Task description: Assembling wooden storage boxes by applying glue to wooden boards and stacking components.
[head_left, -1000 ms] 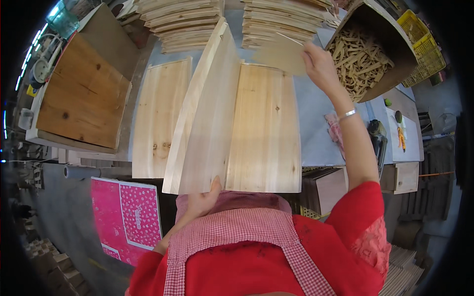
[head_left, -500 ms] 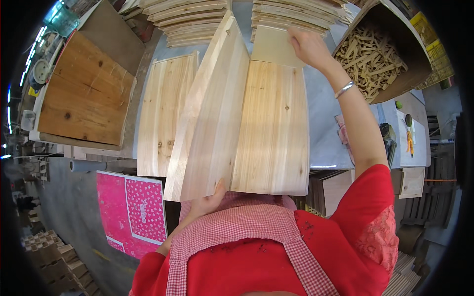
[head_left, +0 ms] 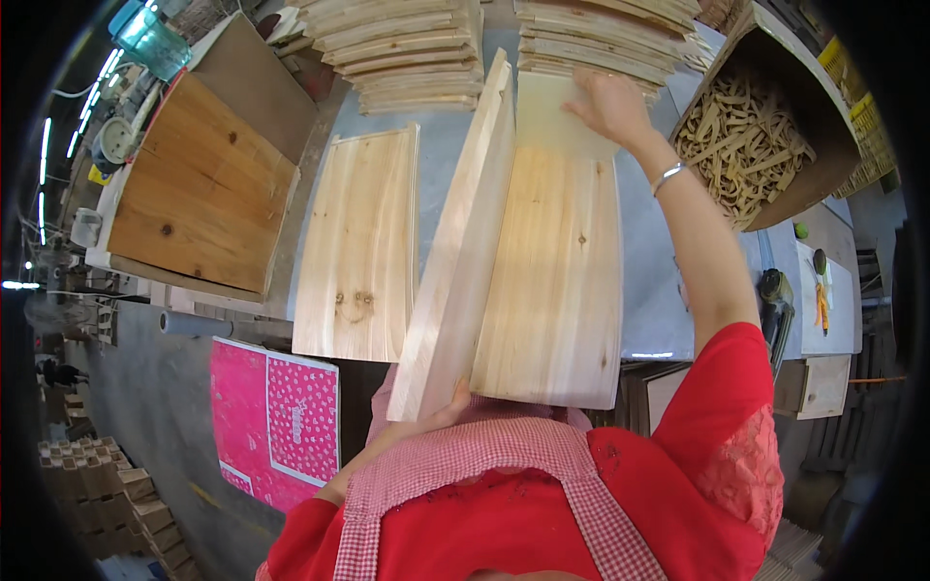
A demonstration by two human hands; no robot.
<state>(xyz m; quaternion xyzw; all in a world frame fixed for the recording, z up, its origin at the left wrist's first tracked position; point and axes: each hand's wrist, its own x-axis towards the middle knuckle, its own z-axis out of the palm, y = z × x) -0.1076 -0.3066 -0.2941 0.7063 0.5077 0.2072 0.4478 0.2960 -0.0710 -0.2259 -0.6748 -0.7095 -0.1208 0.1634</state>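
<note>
My left hand (head_left: pixel 444 409) grips the near lower end of a thick pale wooden panel (head_left: pixel 463 228), which stands on its long edge, leaning slightly. To its right a second wooden panel (head_left: pixel 557 281) lies flat, its near end jutting over the table edge. At the far end of that flat panel, my right hand (head_left: pixel 608 105) has its fingers curled on the edge of a pale yellowish rectangular sheet (head_left: pixel 557 108). The sheet is slightly blurred, and its material is unclear. On the left, another wooden panel (head_left: pixel 356 242) rests flat on the blue-grey table cover (head_left: pixel 644 281).
Stacks of wooden panels (head_left: pixel 407 58) stand at the back. An open cardboard box (head_left: pixel 823 145) of curled strips (head_left: pixel 741 145) is at right, near a dark-handled tool (head_left: pixel 775 290). A large wooden box (head_left: pixel 199 194) stands left, and a pink patterned board (head_left: pixel 276 416) below it.
The raised panel has swung more upright, so its broad face shows less. The whole view has shifted, moving the scene right and down. Both hands keep their holds.
</note>
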